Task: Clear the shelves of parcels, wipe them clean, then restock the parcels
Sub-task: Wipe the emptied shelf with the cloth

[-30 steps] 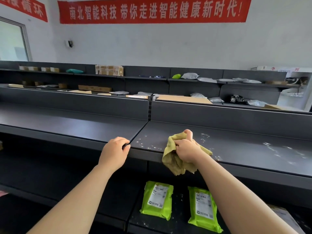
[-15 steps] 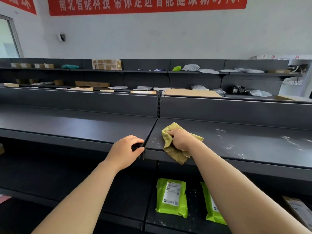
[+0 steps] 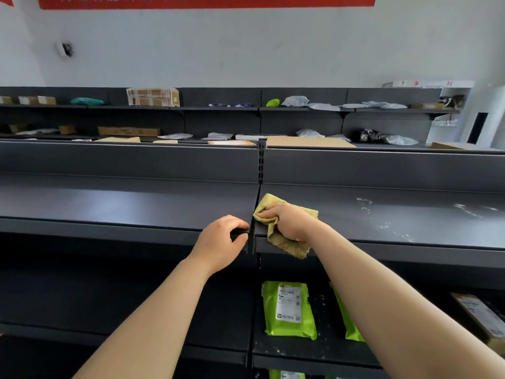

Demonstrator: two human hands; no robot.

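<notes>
The big dark shelves fill most of the view. The right shelf (image 3: 382, 222) is the one being wiped. The left shelf (image 3: 123, 203) sits just beside it, with a thin gap between them. Far behind, the back shelves (image 3: 218, 108) hold boxes and bags. Down below, on the lower shelf (image 3: 300, 351), two green parcels (image 3: 288, 310) lie flat side by side, and a brown box (image 3: 481, 318) lies off to the right. I think they are waiting to go back up. The yellow cloth (image 3: 273, 205) is on the right shelf, right at the gap, and part of it hangs over the front edge. The right hand (image 3: 292, 221) is squeezed around the cloth and presses it down. The left hand (image 3: 221, 242) holds the front edge of the left shelf, fingers curled over it, next to the gap. The hands are close but not touching. A moment ago the cloth was further right. It has slid left to the gap, and the wet specks at that end are gone. Small white spots (image 3: 366, 205) are left further right, so I think the wiping is not done and restocking must wait.
</notes>
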